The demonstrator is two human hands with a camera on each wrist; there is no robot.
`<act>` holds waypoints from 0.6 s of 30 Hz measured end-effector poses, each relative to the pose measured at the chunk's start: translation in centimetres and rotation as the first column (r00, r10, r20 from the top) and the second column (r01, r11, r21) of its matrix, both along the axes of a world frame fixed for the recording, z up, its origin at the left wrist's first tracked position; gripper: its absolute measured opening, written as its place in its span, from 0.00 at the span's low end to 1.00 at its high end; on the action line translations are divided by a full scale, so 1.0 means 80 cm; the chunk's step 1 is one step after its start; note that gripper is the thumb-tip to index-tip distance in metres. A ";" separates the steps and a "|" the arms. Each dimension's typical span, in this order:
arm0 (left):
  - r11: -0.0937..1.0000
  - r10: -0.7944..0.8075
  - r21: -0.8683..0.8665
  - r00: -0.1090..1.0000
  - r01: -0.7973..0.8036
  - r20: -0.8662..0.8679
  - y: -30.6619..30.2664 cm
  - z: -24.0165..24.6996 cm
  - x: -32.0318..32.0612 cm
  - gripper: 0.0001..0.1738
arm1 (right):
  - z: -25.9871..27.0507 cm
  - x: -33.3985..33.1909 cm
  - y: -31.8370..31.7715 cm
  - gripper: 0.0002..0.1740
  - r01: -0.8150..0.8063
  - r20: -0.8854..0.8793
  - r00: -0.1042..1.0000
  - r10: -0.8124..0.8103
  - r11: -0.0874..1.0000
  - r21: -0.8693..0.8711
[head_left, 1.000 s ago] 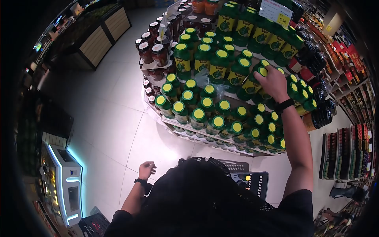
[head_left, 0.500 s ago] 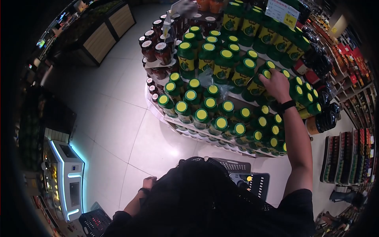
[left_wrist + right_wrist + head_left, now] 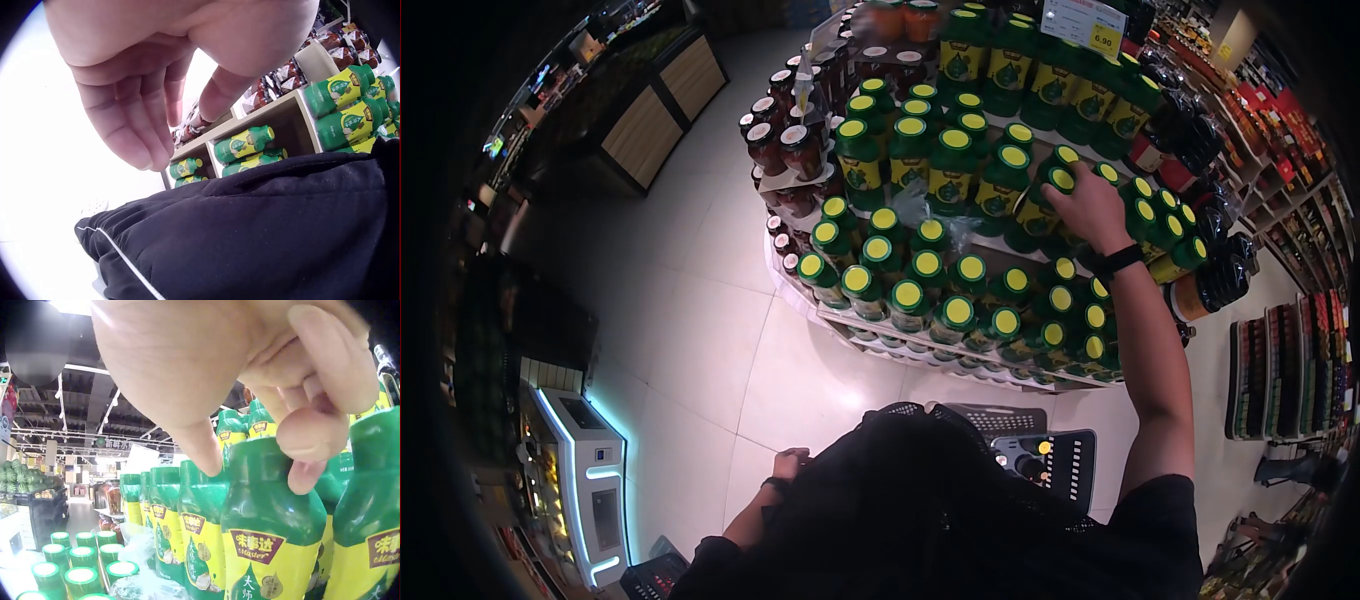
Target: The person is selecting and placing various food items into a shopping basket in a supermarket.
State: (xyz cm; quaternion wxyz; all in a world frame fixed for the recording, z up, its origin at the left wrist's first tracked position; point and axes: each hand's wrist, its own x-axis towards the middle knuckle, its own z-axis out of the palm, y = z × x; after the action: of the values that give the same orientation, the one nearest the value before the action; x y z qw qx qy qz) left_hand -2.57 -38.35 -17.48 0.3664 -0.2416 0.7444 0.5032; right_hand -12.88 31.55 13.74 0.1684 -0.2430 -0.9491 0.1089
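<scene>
My right hand [image 3: 1094, 208] reaches over the tiered display and pinches the neck and cap of a green bottle with a yellow label [image 3: 270, 519]. In the right wrist view the thumb lies on one side of the cap and the fingers curl round the other. That bottle stands upright in a row of matching bottles [image 3: 164, 528]. My left hand [image 3: 788, 463] hangs low beside my body, holding nothing. In the left wrist view its fingers [image 3: 128, 125] are loosely bent above dark clothing [image 3: 250, 225].
Clear crumpled plastic [image 3: 930, 210] lies among the bottles. Jars with red-brown contents [image 3: 800, 150] fill the display's left side. A price sign [image 3: 1084, 28] stands at the top. A dark cart or basket [image 3: 1072, 465] is beside my body, and a lit white case [image 3: 590, 480] stands left.
My left hand has dropped inward toward my body. The right hand stays at the same bottle's cap, while the head view shifts slightly.
</scene>
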 end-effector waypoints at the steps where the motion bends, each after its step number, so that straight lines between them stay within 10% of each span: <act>1: 1.000 -0.010 -0.008 1.000 0.010 0.002 -0.006 -0.008 0.001 0.20 | 0.006 0.007 -0.006 0.34 0.022 -0.045 0.999 -0.021 1.000 0.015; 11: 0.897 -0.439 0.009 0.893 0.442 -0.100 -0.040 -0.011 -0.019 0.20 | 0.005 0.196 -0.096 0.25 0.324 -0.166 0.912 -0.374 0.907 -0.269; 18: 0.977 -0.209 0.024 0.932 0.211 0.297 -0.066 -0.054 -0.042 0.19 | -0.195 0.436 -0.252 0.31 0.677 0.397 0.735 -0.549 0.620 -0.395</act>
State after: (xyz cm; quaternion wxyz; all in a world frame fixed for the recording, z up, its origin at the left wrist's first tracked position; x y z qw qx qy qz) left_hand -5.90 -43.66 -21.77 0.5250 -0.2353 0.7042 0.4160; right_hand 21.96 11.42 -1.85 0.0092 -0.6012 -0.7541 0.2643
